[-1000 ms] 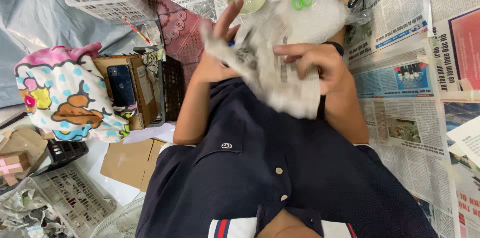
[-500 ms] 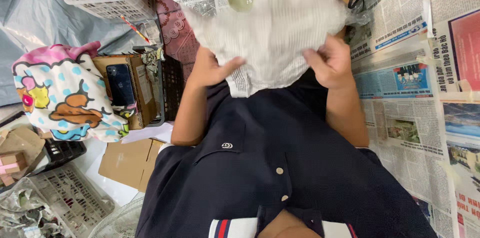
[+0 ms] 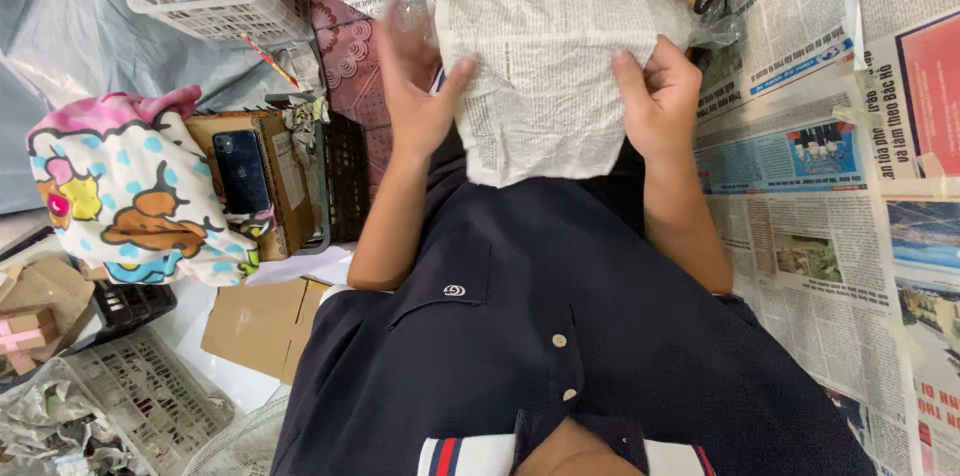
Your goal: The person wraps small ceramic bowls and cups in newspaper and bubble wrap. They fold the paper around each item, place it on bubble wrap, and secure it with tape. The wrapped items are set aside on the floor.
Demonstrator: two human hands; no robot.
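Grip closed at both side edges of a crumpled newspaper sheet: left hand pinching the left edge with thumb over the front, right hand clamped on the right edge. Held stretched flat between the two, above the lap, long axis running away from the body, both hands equally near. Thin, wrinkled, soft newsprint; more newspaper spread on the floor, white plastic basket off to the left.
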